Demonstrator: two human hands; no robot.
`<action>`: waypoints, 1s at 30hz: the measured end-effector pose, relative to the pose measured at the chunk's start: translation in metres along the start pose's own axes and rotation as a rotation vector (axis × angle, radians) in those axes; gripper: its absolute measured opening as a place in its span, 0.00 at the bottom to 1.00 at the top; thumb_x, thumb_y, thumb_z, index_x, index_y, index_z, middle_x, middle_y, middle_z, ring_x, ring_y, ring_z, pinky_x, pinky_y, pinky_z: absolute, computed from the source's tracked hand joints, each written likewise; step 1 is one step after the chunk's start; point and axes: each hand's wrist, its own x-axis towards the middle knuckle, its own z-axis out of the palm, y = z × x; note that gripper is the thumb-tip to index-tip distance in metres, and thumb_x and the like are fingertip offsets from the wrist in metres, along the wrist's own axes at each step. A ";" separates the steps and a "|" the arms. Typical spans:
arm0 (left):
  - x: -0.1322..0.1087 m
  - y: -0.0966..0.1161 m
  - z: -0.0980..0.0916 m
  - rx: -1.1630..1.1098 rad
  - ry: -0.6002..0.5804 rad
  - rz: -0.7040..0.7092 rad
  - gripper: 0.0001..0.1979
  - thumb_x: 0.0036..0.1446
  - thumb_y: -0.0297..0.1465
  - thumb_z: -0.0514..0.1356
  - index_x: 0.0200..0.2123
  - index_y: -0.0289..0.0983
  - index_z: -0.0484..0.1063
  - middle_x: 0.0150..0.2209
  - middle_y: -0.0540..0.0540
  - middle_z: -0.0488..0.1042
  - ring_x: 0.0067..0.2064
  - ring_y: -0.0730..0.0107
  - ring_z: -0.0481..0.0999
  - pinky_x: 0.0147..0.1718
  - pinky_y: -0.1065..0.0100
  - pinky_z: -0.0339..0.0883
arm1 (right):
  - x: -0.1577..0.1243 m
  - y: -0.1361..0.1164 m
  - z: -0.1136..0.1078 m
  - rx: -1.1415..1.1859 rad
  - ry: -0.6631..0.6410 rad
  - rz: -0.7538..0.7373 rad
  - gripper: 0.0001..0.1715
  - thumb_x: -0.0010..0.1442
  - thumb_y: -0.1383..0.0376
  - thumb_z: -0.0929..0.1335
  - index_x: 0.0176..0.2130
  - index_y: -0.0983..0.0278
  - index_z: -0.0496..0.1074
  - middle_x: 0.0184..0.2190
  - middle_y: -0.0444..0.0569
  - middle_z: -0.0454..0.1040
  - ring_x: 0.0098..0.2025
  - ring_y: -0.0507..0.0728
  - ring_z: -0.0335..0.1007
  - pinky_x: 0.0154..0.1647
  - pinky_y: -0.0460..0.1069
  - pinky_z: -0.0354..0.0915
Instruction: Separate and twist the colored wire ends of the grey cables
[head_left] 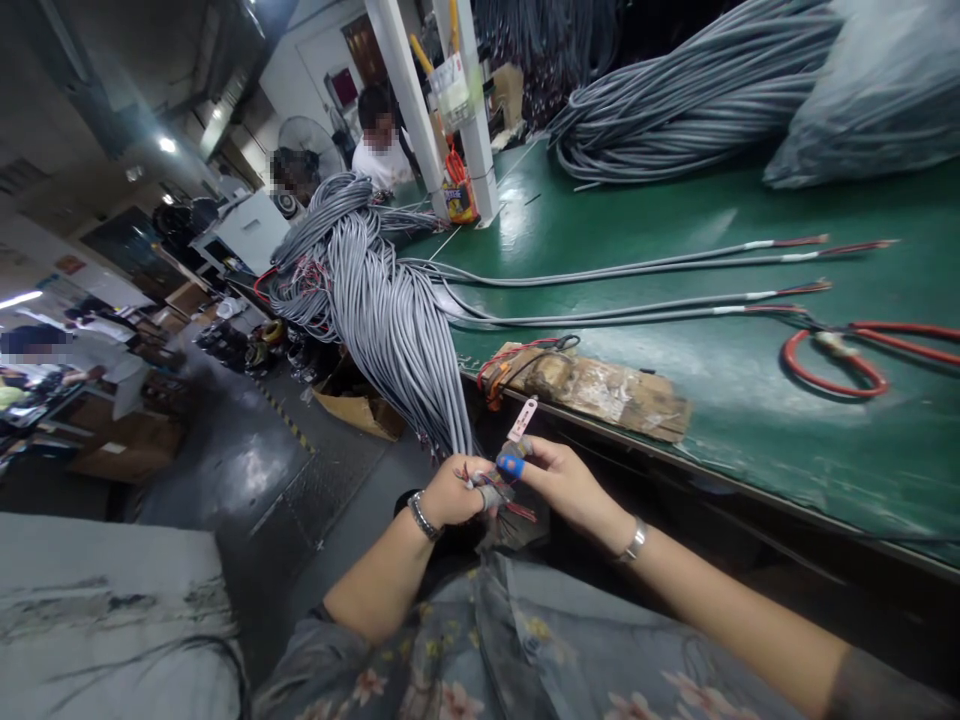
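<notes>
My left hand (455,490) is closed around the stripped ends of grey cables, and thin red and dark wires (519,512) stick out past its taped fingers. Close against it, my right hand (559,482) is pinched shut, with a blue wrap on one digit. A small pale pink strip with marks (523,418) rises from its fingertips; its lower end is hidden. The thick bundle of grey cables (397,300) hangs over the bench edge and runs down to my left hand.
On the green bench (675,220) lie several single grey cables (630,268) with bared ends, red-handled scissors (836,365) and a worn wooden block (611,392). A large cable coil (690,95) and a plastic bag (870,100) sit behind. A white post (480,130) stands at the bench. People work farther back.
</notes>
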 end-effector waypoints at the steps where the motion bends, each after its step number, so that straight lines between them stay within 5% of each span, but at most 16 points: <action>1: -0.001 0.002 0.000 -0.010 0.010 0.002 0.14 0.46 0.36 0.64 0.16 0.35 0.68 0.15 0.50 0.68 0.18 0.76 0.65 0.19 0.74 0.58 | 0.000 0.002 -0.003 0.046 0.028 0.012 0.19 0.43 0.50 0.76 0.24 0.62 0.74 0.23 0.43 0.72 0.28 0.53 0.64 0.33 0.49 0.63; 5: -0.005 0.008 -0.001 -0.128 0.052 0.033 0.19 0.46 0.43 0.66 0.16 0.33 0.70 0.15 0.48 0.69 0.18 0.76 0.65 0.20 0.74 0.59 | 0.003 0.009 -0.017 0.340 0.093 0.153 0.25 0.44 0.43 0.74 0.28 0.61 0.77 0.26 0.46 0.75 0.27 0.53 0.67 0.31 0.49 0.66; 9: 0.001 0.007 0.003 -0.349 0.086 0.002 0.22 0.40 0.46 0.69 0.18 0.33 0.72 0.14 0.48 0.70 0.16 0.76 0.65 0.17 0.73 0.57 | 0.012 0.003 -0.018 0.509 -0.069 0.291 0.26 0.47 0.42 0.73 0.32 0.61 0.78 0.30 0.49 0.77 0.26 0.52 0.67 0.26 0.47 0.65; 12: 0.009 0.008 0.006 -0.476 0.104 -0.026 0.23 0.35 0.47 0.71 0.18 0.32 0.71 0.13 0.48 0.69 0.14 0.76 0.64 0.15 0.74 0.56 | 0.016 -0.003 -0.010 0.466 -0.066 0.207 0.25 0.45 0.44 0.75 0.31 0.62 0.77 0.24 0.45 0.74 0.22 0.51 0.62 0.23 0.46 0.61; 17: 0.018 0.011 0.006 -0.576 0.096 -0.059 0.23 0.32 0.46 0.71 0.18 0.33 0.70 0.11 0.49 0.67 0.12 0.77 0.62 0.12 0.74 0.53 | 0.017 -0.001 0.000 0.249 0.246 -0.051 0.29 0.45 0.39 0.72 0.22 0.62 0.73 0.17 0.42 0.68 0.20 0.50 0.55 0.22 0.47 0.56; 23: 0.023 0.010 0.008 -0.519 0.057 -0.073 0.20 0.34 0.44 0.70 0.17 0.32 0.71 0.12 0.49 0.67 0.13 0.77 0.63 0.13 0.74 0.53 | 0.025 0.001 0.005 0.506 0.123 0.073 0.32 0.40 0.37 0.73 0.28 0.62 0.77 0.21 0.44 0.72 0.23 0.52 0.63 0.25 0.48 0.61; 30: 0.025 0.011 0.009 -0.472 0.060 -0.096 0.18 0.35 0.41 0.69 0.18 0.32 0.72 0.12 0.49 0.67 0.13 0.77 0.63 0.14 0.74 0.53 | 0.028 0.001 0.006 0.603 0.136 0.091 0.26 0.42 0.44 0.76 0.27 0.63 0.77 0.20 0.43 0.72 0.23 0.51 0.64 0.25 0.47 0.63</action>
